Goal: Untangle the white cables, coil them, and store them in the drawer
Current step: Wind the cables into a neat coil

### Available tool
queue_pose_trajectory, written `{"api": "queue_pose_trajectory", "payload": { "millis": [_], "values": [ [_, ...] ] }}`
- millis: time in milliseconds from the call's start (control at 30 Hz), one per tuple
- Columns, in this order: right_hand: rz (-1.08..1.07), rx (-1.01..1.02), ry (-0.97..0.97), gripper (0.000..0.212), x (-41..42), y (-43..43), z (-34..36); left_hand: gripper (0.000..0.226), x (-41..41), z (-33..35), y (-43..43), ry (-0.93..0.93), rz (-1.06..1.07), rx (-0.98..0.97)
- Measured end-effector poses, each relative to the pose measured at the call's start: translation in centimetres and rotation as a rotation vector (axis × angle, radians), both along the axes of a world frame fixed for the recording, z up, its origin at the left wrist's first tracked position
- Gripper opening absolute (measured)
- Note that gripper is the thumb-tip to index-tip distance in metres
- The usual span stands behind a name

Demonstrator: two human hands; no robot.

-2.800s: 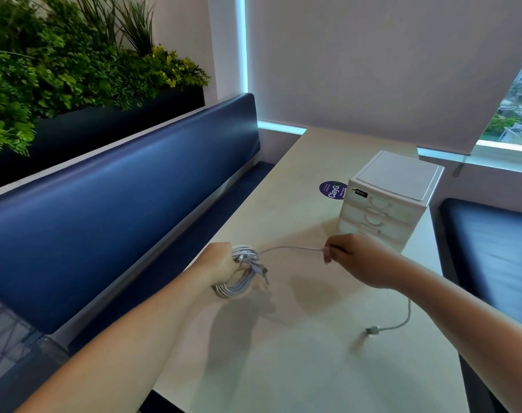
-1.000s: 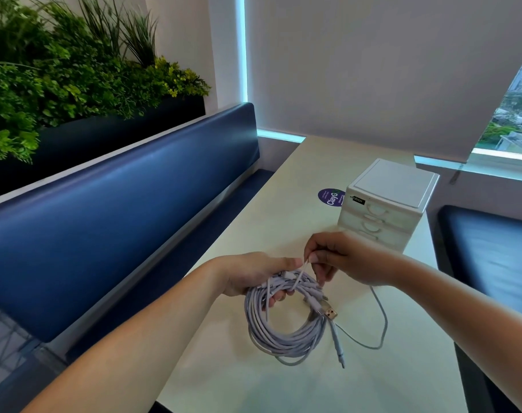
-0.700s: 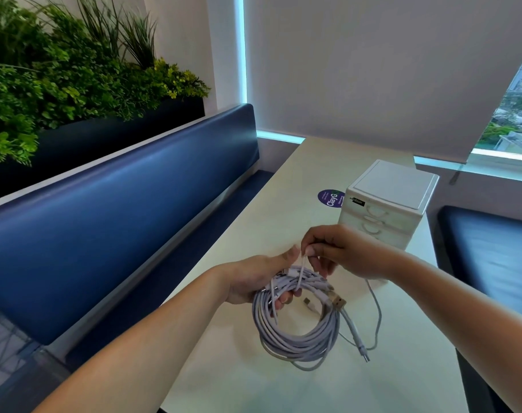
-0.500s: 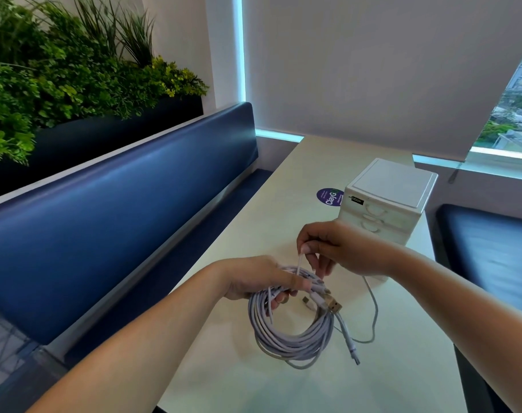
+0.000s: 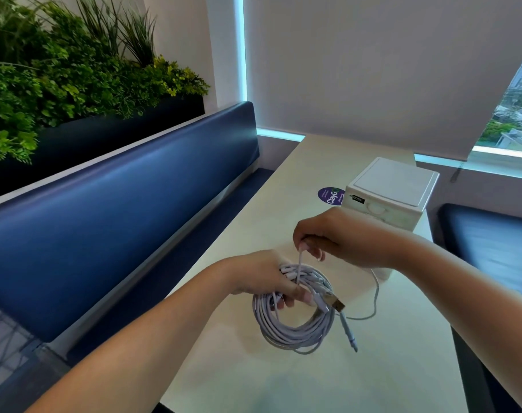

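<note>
Left hand: fingers curled round the top of the white coil, thumb pressed over the loops. The coil hangs from that grip over the middle of the desk; cannot tell whether its lowest loops touch the surface.

Right hand: just above and beyond the left, thumb and forefinger pinching one strand that rises straight up from the coil. Its other fingers are curled under.

A gold-tipped plug sticks out at the coil's right side. A loose tail loops on the desk to the right.

Drawer unit: at the far right edge, behind the right hand, visible top drawer closed. Purple sticker just left of it.
</note>
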State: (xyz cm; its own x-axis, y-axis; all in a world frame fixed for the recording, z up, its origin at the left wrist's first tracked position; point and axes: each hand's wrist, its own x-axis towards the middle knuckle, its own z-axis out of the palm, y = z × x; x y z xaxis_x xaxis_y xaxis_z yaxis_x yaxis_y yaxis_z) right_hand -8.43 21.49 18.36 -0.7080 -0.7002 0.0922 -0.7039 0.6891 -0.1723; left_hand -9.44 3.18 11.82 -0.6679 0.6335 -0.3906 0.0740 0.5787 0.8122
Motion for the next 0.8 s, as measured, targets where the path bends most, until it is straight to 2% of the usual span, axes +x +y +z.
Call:
{"api": "queue_pose_trajectory", "payload": {
  "millis": [133, 333, 533, 700, 800],
  "values": [
    [0.002, -0.011, -0.016, 0.018, -0.9, 0.6, 0.2, 0.006, -0.3, 0.3, -0.2, -0.003, 0.045, -0.032],
    [-0.003, 0.019, 0.0, 0.016, -1.5, 0.8, 0.0, 0.012, -0.5, 0.4, -0.1, 0.087, 0.042, -0.116],
    [-0.068, -0.126, -0.168, 0.014, -2.3, 1.6, -1.2, 0.029, -0.1, 0.0, -0.4, 0.071, 0.11, -0.052],
    [-0.105, -0.253, -0.26, 0.014, -2.6, 2.4, -2.2, 0.005, 0.2, 0.3, -0.6, 0.024, 0.105, 0.051],
    [-0.133, -0.355, -0.333, 0.015, -3.2, 2.8, -2.6, 0.007, 0.1, 0.8, -0.7, 0.035, 0.115, 0.114]
  ]
}}
